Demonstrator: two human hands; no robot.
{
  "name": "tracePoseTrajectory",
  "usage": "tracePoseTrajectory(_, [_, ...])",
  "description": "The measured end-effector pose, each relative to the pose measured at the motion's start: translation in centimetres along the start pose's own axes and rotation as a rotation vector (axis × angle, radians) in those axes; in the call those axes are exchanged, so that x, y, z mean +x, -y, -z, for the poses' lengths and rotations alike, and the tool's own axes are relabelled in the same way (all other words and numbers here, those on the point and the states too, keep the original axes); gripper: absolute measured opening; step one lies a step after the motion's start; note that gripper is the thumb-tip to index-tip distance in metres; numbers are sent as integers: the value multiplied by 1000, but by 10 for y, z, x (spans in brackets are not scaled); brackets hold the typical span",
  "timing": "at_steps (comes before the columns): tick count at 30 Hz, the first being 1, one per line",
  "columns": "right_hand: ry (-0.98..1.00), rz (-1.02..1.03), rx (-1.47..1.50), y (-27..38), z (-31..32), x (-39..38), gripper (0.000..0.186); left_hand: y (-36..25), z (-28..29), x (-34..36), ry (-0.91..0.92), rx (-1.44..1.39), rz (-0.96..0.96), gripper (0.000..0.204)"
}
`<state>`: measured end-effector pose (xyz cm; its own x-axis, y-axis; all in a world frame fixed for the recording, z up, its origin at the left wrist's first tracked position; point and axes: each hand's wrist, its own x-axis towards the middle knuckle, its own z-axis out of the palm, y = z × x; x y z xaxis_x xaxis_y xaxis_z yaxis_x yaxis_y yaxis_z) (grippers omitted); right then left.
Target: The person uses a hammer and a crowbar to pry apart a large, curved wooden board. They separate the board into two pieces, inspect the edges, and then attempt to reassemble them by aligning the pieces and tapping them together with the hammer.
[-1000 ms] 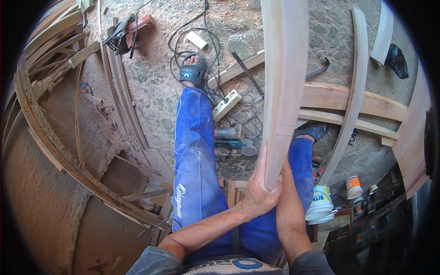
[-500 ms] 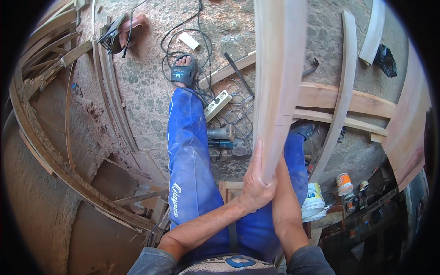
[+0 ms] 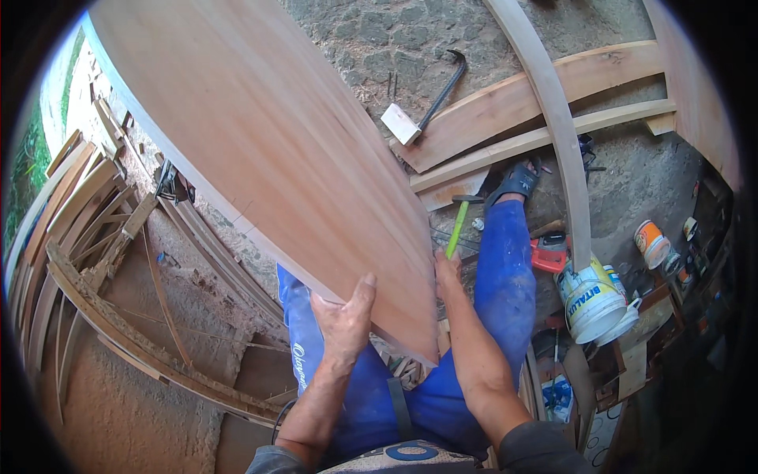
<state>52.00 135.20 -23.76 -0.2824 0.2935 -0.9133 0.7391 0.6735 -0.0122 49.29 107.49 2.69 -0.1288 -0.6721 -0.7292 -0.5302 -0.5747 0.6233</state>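
A wide, smooth reddish wooden board [image 3: 268, 150] slants from the upper left down toward my lap, its broad face turned up. My left hand [image 3: 346, 316] grips its left edge near the close end, the thumb lying over the face. On the opposite edge, my right hand [image 3: 447, 270] holds the board, its fingers partly hidden. Just beyond the right hand is a hammer [image 3: 457, 227] with a yellow-green handle; whether the hand touches it cannot be made out.
Curved wooden strips [image 3: 118, 320] are piled at left. A pry bar [image 3: 444, 93] and a small wood block [image 3: 400, 124] lie beyond the board. On the right are a curved beam [image 3: 553, 110], planks [image 3: 545, 99], a red tool [image 3: 551, 253] and white buckets [image 3: 592, 312].
The board has turned from nearly edge-on to broad face up, and its far end has swung left. My hands have moved apart, from close together to opposite edges.
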Motion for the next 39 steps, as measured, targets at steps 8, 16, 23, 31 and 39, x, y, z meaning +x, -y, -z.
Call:
tracePoseTrajectory(8, [243, -150, 113, 27, 4, -37, 46, -10, 6, 2, 15, 159, -70, 21])
tracePoseTrajectory(16, [204, -78, 123, 26, 16, -61, 34, -50, 2, -15, 40, 162, -76, 21])
tracePoseTrajectory(23, [226, -98, 159, 48, 13, -69, 35, -68, -1, 0, 30, 127, -148, 20])
tracePoseTrajectory(31, [177, -78, 60, 80, 6, -71, 46, -51, -3, 12, 11, 87, -176, 22])
tracePoseTrajectory(39, [171, -124, 19, 85, 5, -80, 50, -52, -1, 12, -1, 116, -163, 26])
